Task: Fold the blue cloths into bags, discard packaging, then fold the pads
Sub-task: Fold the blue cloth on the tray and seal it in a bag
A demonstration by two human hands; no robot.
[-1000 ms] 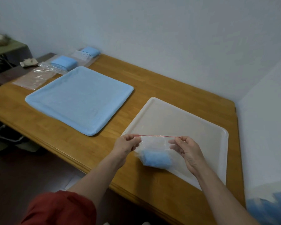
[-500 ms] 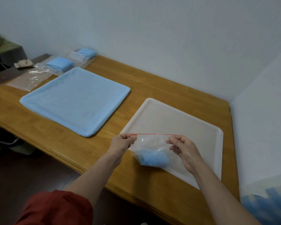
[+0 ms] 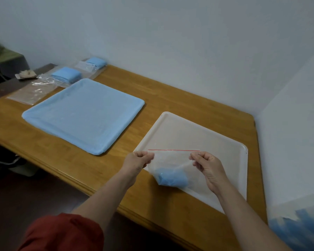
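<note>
Near the desk's front edge, a person's left hand (image 3: 139,163) and right hand (image 3: 209,169) hold up a clear zip bag (image 3: 172,158) over a white tray (image 3: 198,131). The fingers (image 3: 146,156) of each hand are clamped on a top corner beside the red seal strip. A folded blue cloth (image 3: 172,177) sags in the bag's lower left corner. Whether the seal is fully pressed cannot be told. If it is not, a tilt or a slack pinch could let the bundle slide out and unfold, and its lopsided weight could twist the thin film. Farther left on the desk (image 3: 170,98), a spread blue pad (image 3: 83,115) lies between the person and the clear packaging (image 3: 30,92). More folded cloths (image 3: 66,75) rest there near the wall.
</note>
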